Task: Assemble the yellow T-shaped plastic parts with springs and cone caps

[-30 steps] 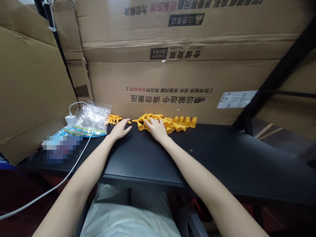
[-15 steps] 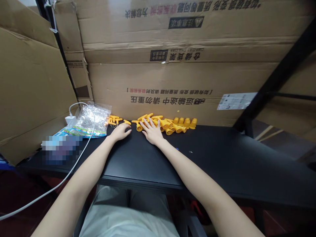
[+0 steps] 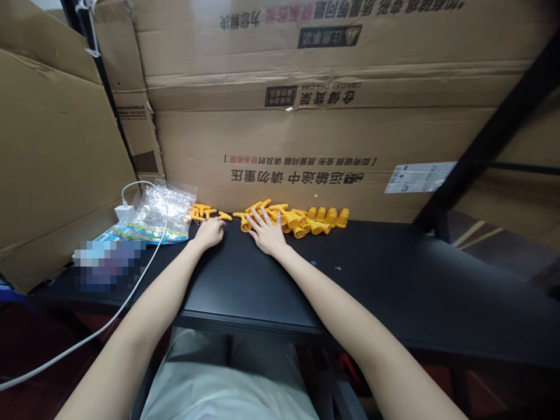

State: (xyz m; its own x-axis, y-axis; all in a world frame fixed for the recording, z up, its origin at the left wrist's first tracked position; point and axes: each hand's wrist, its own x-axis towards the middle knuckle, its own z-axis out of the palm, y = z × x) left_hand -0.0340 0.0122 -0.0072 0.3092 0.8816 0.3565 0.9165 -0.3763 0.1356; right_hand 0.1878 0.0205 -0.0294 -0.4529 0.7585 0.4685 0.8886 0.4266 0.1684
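Observation:
My right hand (image 3: 268,234) lies with its fingers spread at the left part of a pile of yellow plastic pieces (image 3: 298,232). Its fingertips reach among several T-shaped and cup-ended pieces; it grips none of them. Farther left, my left hand (image 3: 210,233) rests on the black table, fingers curled in and close together, and no object shows in it. Just beyond its fingertips lies a single yellow T-shaped piece (image 3: 224,216). A small group of yellow T-shaped pieces (image 3: 202,209) sits behind this hand, partly covered by it.
A clear plastic bag (image 3: 161,211) and a white plug with a cable (image 3: 125,213) lie at the left. Cardboard panels (image 3: 184,140) stand behind and to the left. Yellow cup-shaped pieces (image 3: 342,218) stand at the pile's right end. A small blue bit (image 3: 314,263) lies on the black table (image 3: 394,280).
My left hand has drawn slightly left, away from the single T-shaped piece, and its fingers have curled in. My right hand has shifted slightly left, fingers still spread.

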